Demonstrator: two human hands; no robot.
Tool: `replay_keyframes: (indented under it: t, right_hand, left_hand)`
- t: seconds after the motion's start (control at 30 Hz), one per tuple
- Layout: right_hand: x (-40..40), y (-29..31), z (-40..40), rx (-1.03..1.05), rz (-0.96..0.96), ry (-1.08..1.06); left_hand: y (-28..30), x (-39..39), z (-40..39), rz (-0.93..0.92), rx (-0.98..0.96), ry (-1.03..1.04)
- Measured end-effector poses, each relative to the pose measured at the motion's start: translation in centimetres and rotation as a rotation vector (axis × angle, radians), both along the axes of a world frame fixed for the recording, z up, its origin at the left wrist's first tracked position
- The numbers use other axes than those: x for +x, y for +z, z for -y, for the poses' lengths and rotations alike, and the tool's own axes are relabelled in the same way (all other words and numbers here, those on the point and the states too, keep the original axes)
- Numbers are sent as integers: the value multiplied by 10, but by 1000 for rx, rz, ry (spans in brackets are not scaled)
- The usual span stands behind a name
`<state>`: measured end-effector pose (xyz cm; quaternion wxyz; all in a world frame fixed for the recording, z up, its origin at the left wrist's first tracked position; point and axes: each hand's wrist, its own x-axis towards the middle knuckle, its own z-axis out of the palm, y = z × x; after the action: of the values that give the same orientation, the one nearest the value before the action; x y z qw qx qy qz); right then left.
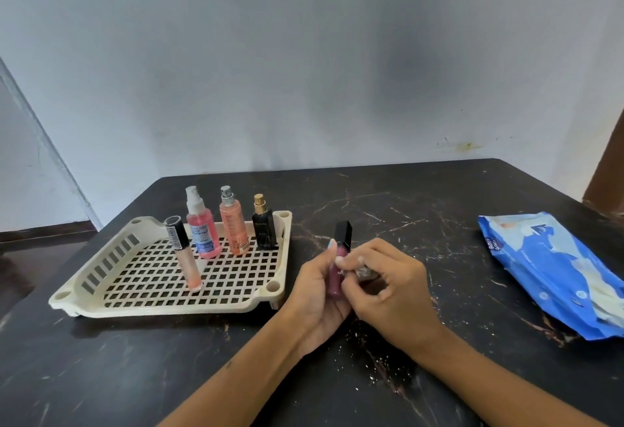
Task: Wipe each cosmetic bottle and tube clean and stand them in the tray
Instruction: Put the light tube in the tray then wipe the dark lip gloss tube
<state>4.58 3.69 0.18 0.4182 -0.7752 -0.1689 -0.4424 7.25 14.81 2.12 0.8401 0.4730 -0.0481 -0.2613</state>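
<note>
Left hand (319,286) grip curled round a mauve lip gloss tube (338,269), tube upright with its black square cap (343,236) poking out above the fingers. Right hand (391,286) grip pinched shut on a small crumpled wipe (364,272), greyish, pressed against the right side of the tube; thumb and forefinger touching the tube just under the cap. Both hands meet over the counter (422,210), a dark marble-look top with pale veins and white specks scattered near the wrists. Just left of the hands sits the cream plastic tray (135,308), slotted grid base, short legs, its right edge near the left hand but not touching. In the tray: a pale peach tube with black cap (184,252) standing nearer, leaning slightly left at the top; behind it along the far side, a pink spray bottle (202,224) with clear cap, an orange spray bottle (234,222) with silver nozzle, and a small black perfume bottle (263,224) with gold top at the far right corner. All four upright, close to one another, apart from the hands. Far right on the counter, well apart from the hands, a blue wipes pack (553,274) lying flat, flap side up. Pale wall (304,55) behind the counter.
</note>
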Motion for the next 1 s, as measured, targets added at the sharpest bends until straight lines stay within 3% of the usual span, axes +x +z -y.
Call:
replay_keyframes:
  t: [0.1, 0.27, 0.37, 0.47, 0.7, 1.0]
  right_hand:
    - [-6, 5, -3, -124, 68, 46]
    - [-10, 1, -11, -341, 98, 153]
    - [-9, 0, -11, -329, 72, 178]
    - [-8, 3, -9, -288, 44, 164]
    - [-6, 2, -8, -256, -21, 162]
    - [-3, -1, -4, -181, -88, 176]
  left_hand:
    - [8, -2, -2, 106, 113, 46]
    - [40, -3, -22, 495, 194, 243]
    - [53, -1, -45, 655, 302, 412]
    - [50, 5, -69, 828, 533, 582]
    - [18, 12, -103, 796, 860, 761]
    - [13, 13, -100, 842, 1125, 741]
